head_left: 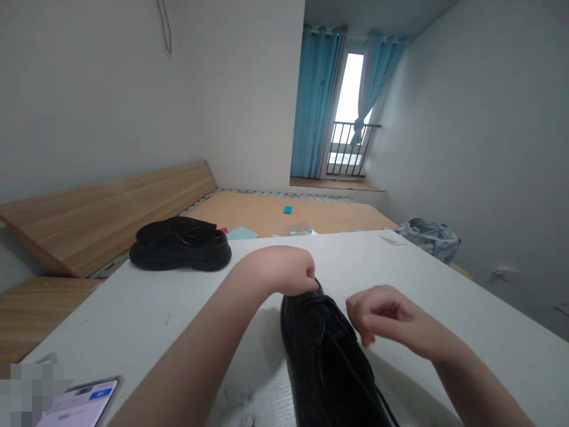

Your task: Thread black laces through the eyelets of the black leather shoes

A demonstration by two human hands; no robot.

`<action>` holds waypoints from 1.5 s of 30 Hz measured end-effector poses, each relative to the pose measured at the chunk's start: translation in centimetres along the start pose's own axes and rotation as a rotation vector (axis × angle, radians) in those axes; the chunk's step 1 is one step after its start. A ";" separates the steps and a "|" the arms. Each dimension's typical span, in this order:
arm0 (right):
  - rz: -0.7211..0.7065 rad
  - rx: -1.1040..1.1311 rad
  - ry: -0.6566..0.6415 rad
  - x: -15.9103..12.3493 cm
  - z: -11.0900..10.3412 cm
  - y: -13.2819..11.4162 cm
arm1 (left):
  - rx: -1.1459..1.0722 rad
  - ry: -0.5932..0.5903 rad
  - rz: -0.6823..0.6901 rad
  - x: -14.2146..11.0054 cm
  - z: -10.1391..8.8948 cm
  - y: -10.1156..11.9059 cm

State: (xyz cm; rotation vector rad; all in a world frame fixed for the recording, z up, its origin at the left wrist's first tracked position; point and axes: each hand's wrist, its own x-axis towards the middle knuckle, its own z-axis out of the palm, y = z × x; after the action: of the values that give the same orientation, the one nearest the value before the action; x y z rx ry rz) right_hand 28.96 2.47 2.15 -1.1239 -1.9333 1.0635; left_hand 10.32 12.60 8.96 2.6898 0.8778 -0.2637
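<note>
On the table (133, 320), left hand (275, 270) pinches shoe (324, 362), right hand (382, 314) beside.

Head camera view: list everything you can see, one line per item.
black lace-up shoe: one, black, on the table between the hands
black shoes: apparently two, black, at the table's far left
white table: one, white, under the shoes
smartphone: one, lit screen, at the table's near left
wooden bed base: one, tan, beyond the table
blue sticky note: one, bright blue, on the bed base
plastic bag: one, pale blue-grey, beyond the table's right edge
blue curtains: two, blue, at the balcony door
balcony railing: one, dark, beyond the door
left hand: one, at the shoe's top
right hand: one, fingers curled, beside the shoe
</note>
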 end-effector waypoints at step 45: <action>0.080 0.335 0.108 2.4 1.6 4.1 | 0.007 -0.096 0.035 1.3 0.7 -0.8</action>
State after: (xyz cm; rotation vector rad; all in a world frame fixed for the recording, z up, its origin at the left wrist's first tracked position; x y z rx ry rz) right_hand 28.09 5.32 -1.84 -1.0516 -1.5662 1.2862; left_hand 10.84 13.66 7.75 2.6714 0.8027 -0.3855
